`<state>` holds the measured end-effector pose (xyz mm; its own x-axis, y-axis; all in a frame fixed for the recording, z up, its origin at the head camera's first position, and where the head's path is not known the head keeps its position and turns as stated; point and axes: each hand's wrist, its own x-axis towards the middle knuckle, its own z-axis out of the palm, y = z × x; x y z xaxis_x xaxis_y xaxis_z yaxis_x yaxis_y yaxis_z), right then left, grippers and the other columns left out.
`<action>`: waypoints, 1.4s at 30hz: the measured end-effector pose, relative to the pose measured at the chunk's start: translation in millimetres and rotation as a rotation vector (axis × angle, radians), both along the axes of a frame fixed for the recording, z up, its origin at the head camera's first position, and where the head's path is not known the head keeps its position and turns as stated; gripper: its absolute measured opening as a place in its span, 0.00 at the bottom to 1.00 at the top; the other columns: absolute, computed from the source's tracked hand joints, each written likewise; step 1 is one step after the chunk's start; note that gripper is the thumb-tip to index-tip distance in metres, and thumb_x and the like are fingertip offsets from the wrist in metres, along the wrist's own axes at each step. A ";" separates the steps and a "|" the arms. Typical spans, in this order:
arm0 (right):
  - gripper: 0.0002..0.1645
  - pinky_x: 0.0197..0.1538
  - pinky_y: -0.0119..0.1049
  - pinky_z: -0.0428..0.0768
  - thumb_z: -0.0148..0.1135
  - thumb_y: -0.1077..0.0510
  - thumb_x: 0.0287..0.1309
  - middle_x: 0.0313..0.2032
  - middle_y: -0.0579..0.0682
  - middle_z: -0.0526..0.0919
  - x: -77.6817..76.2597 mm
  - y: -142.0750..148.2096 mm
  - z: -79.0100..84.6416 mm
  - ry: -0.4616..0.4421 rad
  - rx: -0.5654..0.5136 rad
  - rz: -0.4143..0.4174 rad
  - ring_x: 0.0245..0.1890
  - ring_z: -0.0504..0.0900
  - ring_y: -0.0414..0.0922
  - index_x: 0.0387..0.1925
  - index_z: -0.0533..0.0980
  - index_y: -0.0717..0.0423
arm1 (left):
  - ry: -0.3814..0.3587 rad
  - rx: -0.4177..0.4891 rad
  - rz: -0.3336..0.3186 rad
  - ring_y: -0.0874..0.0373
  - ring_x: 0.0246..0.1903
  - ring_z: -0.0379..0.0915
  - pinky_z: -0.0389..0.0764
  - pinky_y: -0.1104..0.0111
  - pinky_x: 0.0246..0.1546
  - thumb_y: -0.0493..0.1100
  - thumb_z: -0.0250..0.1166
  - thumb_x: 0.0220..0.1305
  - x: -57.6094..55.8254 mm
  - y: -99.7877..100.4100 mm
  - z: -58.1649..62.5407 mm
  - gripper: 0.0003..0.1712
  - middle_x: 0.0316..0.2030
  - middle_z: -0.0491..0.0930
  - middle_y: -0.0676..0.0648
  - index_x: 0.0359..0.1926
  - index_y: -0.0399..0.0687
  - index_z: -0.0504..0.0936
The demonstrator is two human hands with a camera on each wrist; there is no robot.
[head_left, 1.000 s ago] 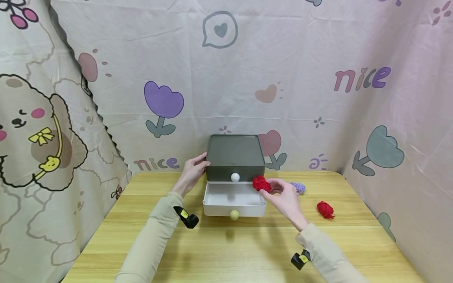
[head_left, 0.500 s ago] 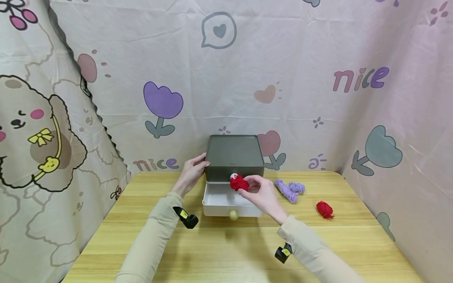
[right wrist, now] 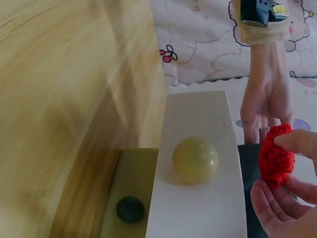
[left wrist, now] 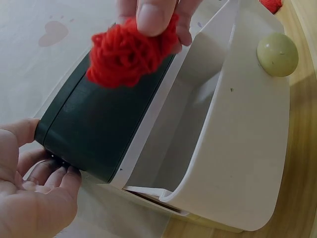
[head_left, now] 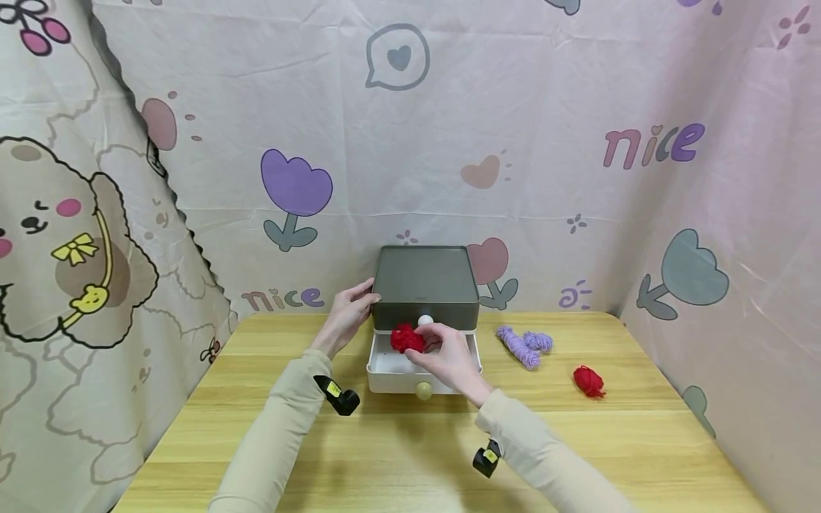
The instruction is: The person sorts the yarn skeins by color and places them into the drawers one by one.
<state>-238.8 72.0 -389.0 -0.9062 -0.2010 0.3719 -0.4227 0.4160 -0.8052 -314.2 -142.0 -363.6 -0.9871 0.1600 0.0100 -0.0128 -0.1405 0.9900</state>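
Note:
A small desktop drawer box with a dark green top stands at the back of the table. Its white drawer is pulled out, with a pale yellow-green knob on the front. My left hand holds the left side of the box, thumb and fingers at the dark green upper part. Between the thumb and fingers of my right hand is a small red yarn bundle, held above the open drawer. In the left wrist view, the visible part of the drawer's inside looks bare.
Two lilac yarn skeins lie right of the box, and another red yarn bundle lies farther right. Below the white drawer, a yellow-green drawer with a dark knob is closed. Patterned cloth hangs behind the table.
My right hand has carried the red yarn bundle leftward from the drawer's right edge to over its left half. The lilac skeins came into fuller view. My left hand stayed in place.

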 end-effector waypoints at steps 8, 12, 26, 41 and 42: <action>0.17 0.39 0.31 0.87 0.76 0.62 0.51 0.36 0.57 0.89 -1.7 -10.2 -5.6 0.070 0.016 0.012 0.32 0.85 0.44 0.44 0.83 0.63 | 0.008 -0.023 -0.007 0.53 0.70 0.56 0.53 0.55 0.79 0.33 0.53 0.75 1.5 -1.6 -0.1 0.34 0.80 0.47 0.41 0.78 0.44 0.56; 0.19 0.40 0.36 0.89 0.75 0.63 0.51 0.41 0.61 0.89 -1.2 -10.7 -9.2 0.092 -0.004 0.026 0.33 0.87 0.46 0.46 0.82 0.65 | 0.014 -0.026 -0.013 0.52 0.71 0.55 0.52 0.55 0.79 0.34 0.53 0.75 2.6 -1.7 0.8 0.34 0.81 0.45 0.41 0.78 0.43 0.55; 0.19 0.38 0.26 0.86 0.75 0.64 0.50 0.42 0.62 0.88 3.6 -5.0 -11.6 0.086 -0.039 0.001 0.33 0.88 0.49 0.45 0.82 0.65 | 0.007 -0.015 0.002 0.63 0.59 0.66 0.53 0.58 0.79 0.33 0.54 0.74 1.7 -0.9 0.2 0.35 0.80 0.46 0.41 0.78 0.43 0.55; 0.20 0.44 0.39 0.89 0.75 0.66 0.52 0.44 0.64 0.87 7.8 12.2 -16.3 0.072 -0.151 -0.003 0.36 0.86 0.46 0.48 0.82 0.67 | 0.009 -0.002 -0.006 0.52 0.71 0.55 0.49 0.56 0.80 0.32 0.53 0.74 1.2 -0.9 -0.2 0.35 0.81 0.43 0.42 0.78 0.43 0.54; 0.20 0.44 0.39 0.89 0.75 0.66 0.52 0.44 0.65 0.86 8.0 14.1 -16.6 0.073 -0.160 -0.001 0.36 0.86 0.46 0.48 0.82 0.67 | 0.010 0.000 -0.007 0.51 0.72 0.53 0.49 0.55 0.80 0.32 0.53 0.74 1.2 -0.8 -0.1 0.35 0.81 0.43 0.42 0.78 0.42 0.54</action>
<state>-230.9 86.1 -405.6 -0.8758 -0.1329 0.4640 -0.4822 0.2853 -0.8283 -313.1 -142.8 -363.7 -0.9858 0.1667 0.0194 -0.0043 -0.1405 0.9901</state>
